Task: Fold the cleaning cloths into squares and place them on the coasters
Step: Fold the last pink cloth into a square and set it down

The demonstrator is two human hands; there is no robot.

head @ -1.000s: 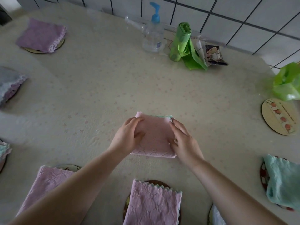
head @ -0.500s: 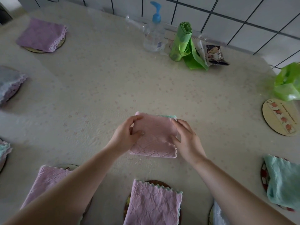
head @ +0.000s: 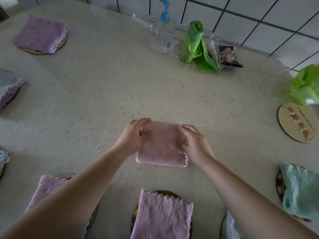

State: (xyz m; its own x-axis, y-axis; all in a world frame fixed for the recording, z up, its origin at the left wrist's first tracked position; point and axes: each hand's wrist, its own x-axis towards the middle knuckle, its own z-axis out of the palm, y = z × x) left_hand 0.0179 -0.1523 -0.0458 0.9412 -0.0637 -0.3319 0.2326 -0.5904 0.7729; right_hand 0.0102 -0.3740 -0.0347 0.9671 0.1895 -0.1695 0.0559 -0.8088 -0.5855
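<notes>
The pale desk [head: 103, 94] carries a folded pink cloth [head: 161, 149] at its middle, apart from the bare coaster [head: 296, 122] far right. The left hand [head: 133, 137] pinches the cloth's left edge, thumb on top; the right hand [head: 194, 143] clasps its right edge, fingers curled over

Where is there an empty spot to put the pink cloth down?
The bare coaster at the right edge, below the green bag, is free. The tabletop beyond both hands is bare too. The near coasters already hold cloths.
</notes>
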